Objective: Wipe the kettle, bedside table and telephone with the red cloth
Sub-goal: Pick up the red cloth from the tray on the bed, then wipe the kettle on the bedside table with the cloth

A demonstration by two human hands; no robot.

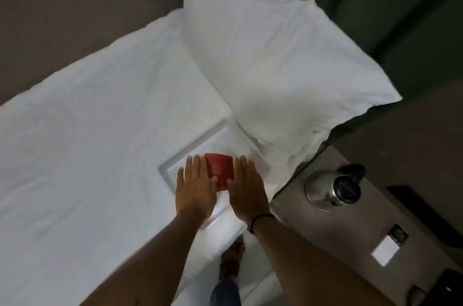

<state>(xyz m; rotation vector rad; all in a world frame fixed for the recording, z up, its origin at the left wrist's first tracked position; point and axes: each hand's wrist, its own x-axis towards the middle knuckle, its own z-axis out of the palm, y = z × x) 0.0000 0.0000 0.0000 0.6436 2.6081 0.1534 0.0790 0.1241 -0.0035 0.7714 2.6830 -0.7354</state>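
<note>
A folded red cloth [220,170] lies in a white tray [172,165] on the bed's near edge. My left hand [195,185] is flat, fingers apart, on the cloth's left side. My right hand [246,185] is flat over its right side, a dark band at the wrist. Neither hand grips it. A steel kettle [328,189] with a black lid stands on the brown bedside table [350,228] to the right. A dark shape at the table's right edge [411,201] may be the telephone; I cannot tell for sure.
A white bed [100,142] fills the left, with a large white pillow [275,67] behind the tray. A white card [384,250] and small dark items lie on the table. My foot [231,263] stands on the floor between bed and table.
</note>
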